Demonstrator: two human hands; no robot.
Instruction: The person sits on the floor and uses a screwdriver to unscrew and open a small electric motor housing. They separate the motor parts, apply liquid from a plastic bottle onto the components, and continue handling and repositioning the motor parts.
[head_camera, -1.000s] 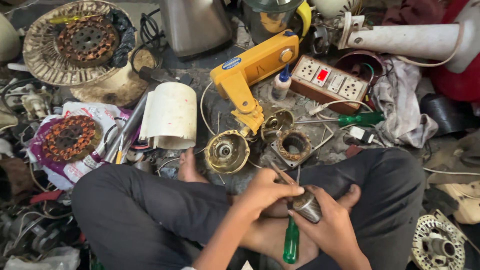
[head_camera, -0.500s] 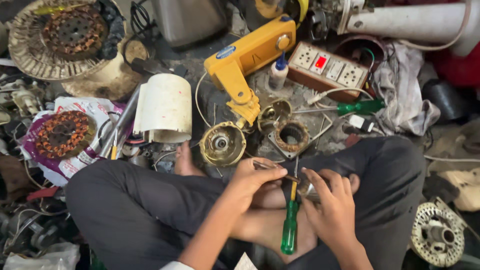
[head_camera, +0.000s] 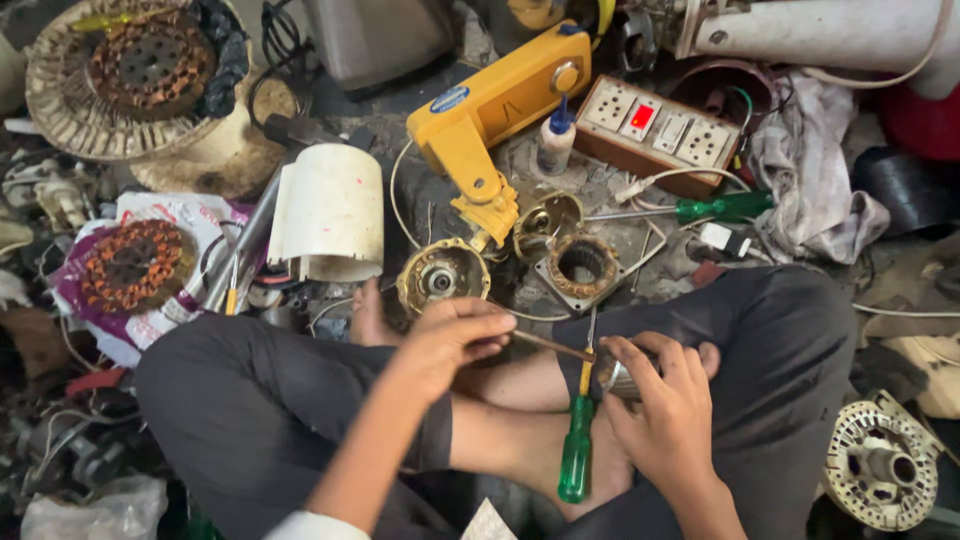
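Nearest me, a green-handled screwdriver (head_camera: 577, 450) rests upright against my crossed legs. My right hand (head_camera: 668, 415) is clamped around a small metal part (head_camera: 617, 377) in my lap; my left hand (head_camera: 452, 340) pinches a thin rod (head_camera: 553, 346) whose tip meets that part. Beyond my knees on the floor lie a brass-coloured motor cap (head_camera: 442, 275), a square stator (head_camera: 582, 266), a yellow tool (head_camera: 497, 110) and a socket board (head_camera: 660, 130).
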